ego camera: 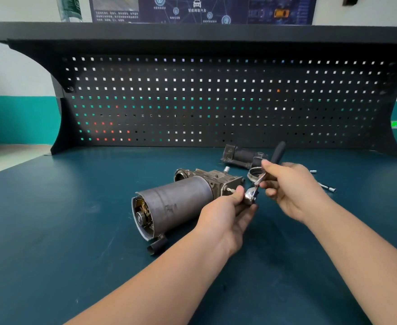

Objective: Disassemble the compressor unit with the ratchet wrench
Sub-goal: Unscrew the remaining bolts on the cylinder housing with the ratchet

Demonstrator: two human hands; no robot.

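The compressor unit (174, 202) lies on its side mid-table, a grey cylindrical motor with its open end toward me and a cast housing behind it. The ratchet wrench (259, 180) is held just right of the housing, chrome head low, black handle pointing up and away. My left hand (228, 216) pinches the ratchet head, where a bit points at the housing. My right hand (291, 184) grips the wrench's shank and handle.
A second dark compressor part (242, 157) lies behind, by the pegboard (216, 102). A metal ring (253, 173) sits behind the wrench. An extension bar (326, 186) and a small socket (313, 171) lie to the right. A small black clip (157, 247) lies near the motor's front.
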